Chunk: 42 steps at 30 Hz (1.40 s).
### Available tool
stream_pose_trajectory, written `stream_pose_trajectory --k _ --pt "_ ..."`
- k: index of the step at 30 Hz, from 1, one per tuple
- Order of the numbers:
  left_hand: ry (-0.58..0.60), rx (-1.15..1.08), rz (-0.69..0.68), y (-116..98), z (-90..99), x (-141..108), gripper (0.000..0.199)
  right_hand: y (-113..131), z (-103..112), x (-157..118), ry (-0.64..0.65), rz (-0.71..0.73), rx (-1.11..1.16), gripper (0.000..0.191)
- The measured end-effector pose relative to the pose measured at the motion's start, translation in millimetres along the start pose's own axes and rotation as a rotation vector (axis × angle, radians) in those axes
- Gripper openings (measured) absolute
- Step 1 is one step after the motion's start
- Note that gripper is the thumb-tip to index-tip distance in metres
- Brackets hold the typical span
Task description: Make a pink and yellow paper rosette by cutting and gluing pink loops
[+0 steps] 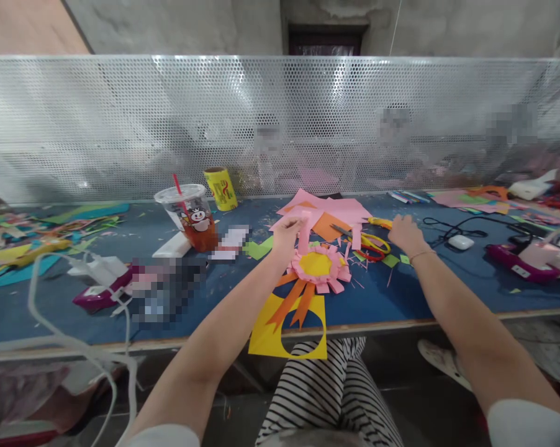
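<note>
My left hand pinches an upright pink paper strip just above a paper rosette. This rosette has a yellow round centre, pink looped petals and two orange ribbon tails. Under the tails, a yellow sheet with a round cut-out juts past the table edge. My right hand is closed around a slim yellow-and-orange tool; its kind is unclear, as the hand hides part of it. Scissors with yellow handles lie between my hands, beside an orange paper piece.
Pink sheets lie behind the rosette. To the left stand a lidded drink cup with a red straw and a yellow roll. Purple power strips with cables flank both sides. A perforated metal screen closes off the table's back.
</note>
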<state>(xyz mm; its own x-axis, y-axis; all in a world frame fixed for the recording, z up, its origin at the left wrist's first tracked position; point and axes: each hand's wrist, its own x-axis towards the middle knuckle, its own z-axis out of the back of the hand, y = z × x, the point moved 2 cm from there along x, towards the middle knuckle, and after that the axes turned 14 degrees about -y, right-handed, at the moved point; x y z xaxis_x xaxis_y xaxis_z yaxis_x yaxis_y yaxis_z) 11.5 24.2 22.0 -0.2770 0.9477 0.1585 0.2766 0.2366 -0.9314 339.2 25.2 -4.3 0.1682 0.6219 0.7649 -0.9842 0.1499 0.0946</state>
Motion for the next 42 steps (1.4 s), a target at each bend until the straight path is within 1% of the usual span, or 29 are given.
stream_pose_trajectory --k 1,2,4,6,8,9,10,13,15,17,19,23,25,26,29,34,38,42 --pt "0.001 0.009 -0.015 0 0.3 0 0.026 10 6 0 0.007 0.029 -0.005 0.025" --pt "0.008 0.014 -0.024 0 0.2 0 0.025 23 12 1 -0.001 0.095 0.025 0.024" --pt "0.039 -0.005 -0.020 0 -1.3 -2 0.024 55 28 -1 -0.051 0.304 0.219 0.026" --pt "0.072 -0.050 0.012 -1 -3.9 -5 0.025 87 44 -9 -0.095 0.511 0.428 0.029" --pt "0.094 -0.097 0.072 -1 -6.7 -8 0.024 115 54 -22 -0.073 0.695 0.535 0.026" --pt "0.097 -0.114 0.111 0 -7.9 -9 0.024 126 58 -29 -0.058 0.754 0.565 0.025" --pt "0.097 -0.129 0.147 1 -8.8 -10 0.024 135 60 -35 -0.057 0.783 0.589 0.025" --pt "0.128 -0.157 0.208 3 -11.3 -13 0.021 147 63 -46 -0.088 0.790 0.704 0.028" --pt "0.167 -0.160 0.222 4 -13.1 -15 0.020 148 64 -48 -0.077 0.777 0.818 0.027" --pt "0.187 -0.145 0.234 3 -14.8 -19 0.020 148 64 -46 -0.033 0.713 0.921 0.024" --pt "0.188 -0.125 0.238 2 -16.2 -23 0.020 148 63 -44 0.021 0.573 1.000 0.021" --pt "0.180 -0.107 0.211 3 -17.7 -26 0.020 148 57 -42 0.085 0.206 1.077 0.021" --pt "0.187 -0.086 0.168 5 -17.8 -25 0.019 148 54 -41 0.113 0.069 1.120 0.023" --pt "0.195 -0.069 0.143 7 -17.9 -25 0.019 149 54 -41 0.131 0.024 1.153 0.023" --pt "0.209 -0.021 0.094 10 -18.3 -24 0.019 149 55 -40 0.161 -0.048 1.226 0.024" --pt "0.202 0.010 0.079 8 -19.8 -27 0.017 149 56 -37 0.171 -0.134 1.234 0.025" --pt "0.223 0.080 0.058 6 -20.4 -31 0.016 148 54 -37 0.181 -0.154 1.259 0.024" --pt "0.267 0.112 0.038 6 -20.3 -33 0.017 147 52 -37 0.151 -0.171 1.251 0.022"
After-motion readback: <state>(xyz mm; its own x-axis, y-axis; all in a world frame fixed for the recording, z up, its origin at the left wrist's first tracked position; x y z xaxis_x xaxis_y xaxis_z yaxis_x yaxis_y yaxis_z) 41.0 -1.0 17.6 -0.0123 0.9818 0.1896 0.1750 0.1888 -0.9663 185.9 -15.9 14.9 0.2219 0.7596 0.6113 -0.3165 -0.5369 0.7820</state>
